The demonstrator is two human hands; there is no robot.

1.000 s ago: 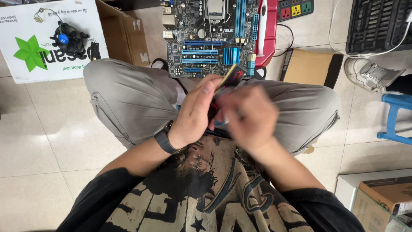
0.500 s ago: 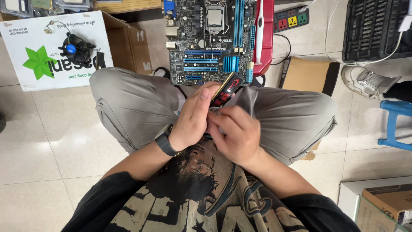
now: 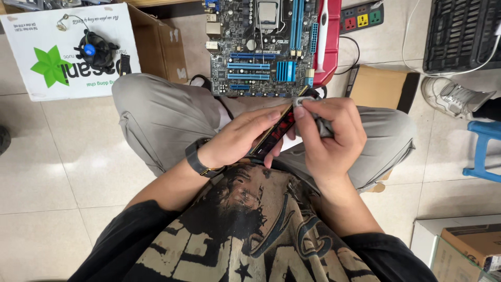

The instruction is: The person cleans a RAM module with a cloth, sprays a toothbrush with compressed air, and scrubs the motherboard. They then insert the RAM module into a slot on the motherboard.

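I sit cross-legged on a tiled floor. My left hand (image 3: 241, 140), a dark watch on its wrist, grips a black and red memory stick (image 3: 275, 134) with a gold contact edge, held slanted over my lap. My right hand (image 3: 330, 137) pinches a small grey cloth (image 3: 313, 115) against the upper end of the stick. A computer motherboard (image 3: 265, 47) with blue slots lies on the floor just beyond my knees.
A white cardboard box (image 3: 68, 49) with a green star carries a black cooler fan (image 3: 95, 49) at far left. A red box (image 3: 330, 42), a power strip (image 3: 361, 18), a brown box (image 3: 380, 86), a shoe (image 3: 455, 98) and a blue stool (image 3: 485, 151) lie right.
My right hand has slid up along the memory stick to its upper end, with the cloth. The view has tilted slightly, showing more of the motherboard.
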